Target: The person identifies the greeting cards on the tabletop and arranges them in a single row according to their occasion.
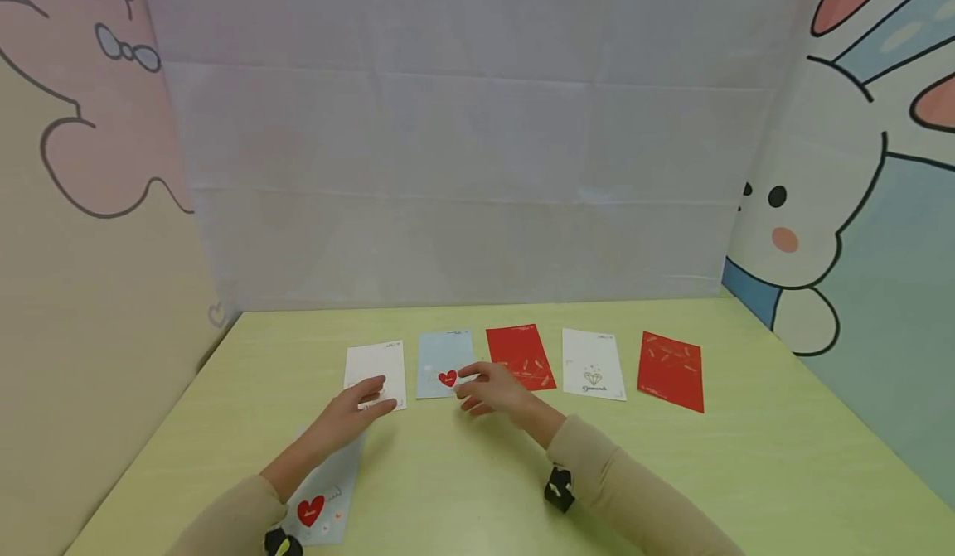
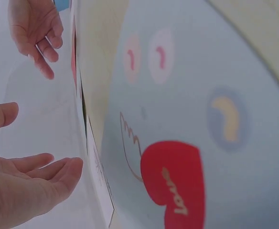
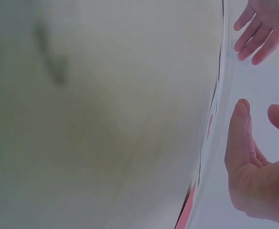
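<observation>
My left hand (image 1: 345, 422) is over the table with its fingers relaxed and thumb apart, holding nothing. It overlaps the lower part of a white card (image 1: 375, 365). Under the left forearm lies a pale blue card (image 1: 328, 490) with a red heart; the left wrist view shows that heart (image 2: 175, 176) close up. My right hand (image 1: 498, 392), fingers loosely bent around no object, hovers by the lower right corner of another light blue heart card (image 1: 445, 353). It also covers part of a red card (image 1: 522, 353). In the right wrist view the thumb and fingers (image 3: 238, 133) stand apart.
Farther right in the row lie a white card with a diamond drawing (image 1: 593, 361) and a second red card (image 1: 670, 369). A white cloth (image 1: 477, 142) hangs behind the pale yellow-green table (image 1: 783, 473). Cartoon-painted walls flank both sides.
</observation>
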`<state>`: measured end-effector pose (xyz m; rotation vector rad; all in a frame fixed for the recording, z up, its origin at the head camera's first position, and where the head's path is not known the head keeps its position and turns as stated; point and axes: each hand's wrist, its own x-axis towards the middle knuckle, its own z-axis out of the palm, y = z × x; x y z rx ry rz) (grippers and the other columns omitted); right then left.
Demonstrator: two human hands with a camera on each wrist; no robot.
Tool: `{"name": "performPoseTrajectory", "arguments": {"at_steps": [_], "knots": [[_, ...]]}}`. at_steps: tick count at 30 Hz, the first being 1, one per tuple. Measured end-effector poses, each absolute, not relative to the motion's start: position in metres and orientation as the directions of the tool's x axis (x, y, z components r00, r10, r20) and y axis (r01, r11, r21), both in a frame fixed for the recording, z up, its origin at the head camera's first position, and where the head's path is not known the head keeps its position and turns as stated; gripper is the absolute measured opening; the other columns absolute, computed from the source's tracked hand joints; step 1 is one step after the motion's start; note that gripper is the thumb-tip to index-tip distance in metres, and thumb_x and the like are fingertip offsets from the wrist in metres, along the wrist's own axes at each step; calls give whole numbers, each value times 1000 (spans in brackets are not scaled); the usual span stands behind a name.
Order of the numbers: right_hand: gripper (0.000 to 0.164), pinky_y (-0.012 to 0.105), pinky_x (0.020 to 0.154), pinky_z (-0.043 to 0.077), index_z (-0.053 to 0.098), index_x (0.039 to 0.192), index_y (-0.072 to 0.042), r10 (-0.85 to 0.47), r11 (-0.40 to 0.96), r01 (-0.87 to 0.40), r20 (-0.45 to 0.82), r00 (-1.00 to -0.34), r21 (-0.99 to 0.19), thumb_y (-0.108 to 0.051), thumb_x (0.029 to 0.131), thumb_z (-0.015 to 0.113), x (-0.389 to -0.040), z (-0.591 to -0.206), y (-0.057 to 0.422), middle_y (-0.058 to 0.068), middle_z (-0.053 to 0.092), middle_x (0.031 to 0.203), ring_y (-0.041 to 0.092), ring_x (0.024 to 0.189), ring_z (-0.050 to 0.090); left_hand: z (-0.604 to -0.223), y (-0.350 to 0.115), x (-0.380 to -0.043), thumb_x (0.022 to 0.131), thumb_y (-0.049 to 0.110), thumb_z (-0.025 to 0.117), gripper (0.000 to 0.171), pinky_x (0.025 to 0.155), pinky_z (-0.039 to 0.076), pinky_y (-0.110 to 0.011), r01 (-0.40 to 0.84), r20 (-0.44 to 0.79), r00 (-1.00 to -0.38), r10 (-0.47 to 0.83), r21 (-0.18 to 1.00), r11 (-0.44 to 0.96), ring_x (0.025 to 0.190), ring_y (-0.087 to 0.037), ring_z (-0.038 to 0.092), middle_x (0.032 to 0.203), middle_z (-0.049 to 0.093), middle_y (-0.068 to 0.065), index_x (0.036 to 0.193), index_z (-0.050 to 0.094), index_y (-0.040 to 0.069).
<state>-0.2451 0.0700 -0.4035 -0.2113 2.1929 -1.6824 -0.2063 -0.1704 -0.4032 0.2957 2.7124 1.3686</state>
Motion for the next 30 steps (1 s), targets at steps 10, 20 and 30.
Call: {"name": "performPoseTrajectory", "arguments": {"at_steps": [10, 20, 30], "knots": [[37, 31, 67, 50, 49, 116, 4, -241, 296, 141, -217, -946, -945, -14, 85, 59, -259, -406, 81, 12, 60, 93, 25, 77, 61, -407, -163, -225, 82, 22, 63, 53, 80, 41, -45, 213, 98, -973, 208, 724, 656, 98, -34, 50, 109, 52, -20, 122, 45, -8], [37, 30, 65, 50, 50, 116, 5, -167, 329, 139, -203, -965, -934, -10, 84, 59, -270, -407, 84, 10, 59, 92, 22, 71, 60, -404, -153, -241, 79, 22, 65, 52, 73, 45, -38, 158, -1, -977, 214, 673, 722, 87, -28, 54, 97, 57, -13, 118, 48, -8], [40, 31, 64, 50, 48, 120, 2, -151, 366, 165, -234, -961, -916, -8, 83, 60, -276, -405, 81, 10, 58, 92, 22, 72, 60, -409, -137, -255, 80, 19, 63, 57, 83, 40, -44, 110, -54, -979, 197, 677, 728, 103, -34, 49, 112, 53, -21, 125, 40, -7]]}}
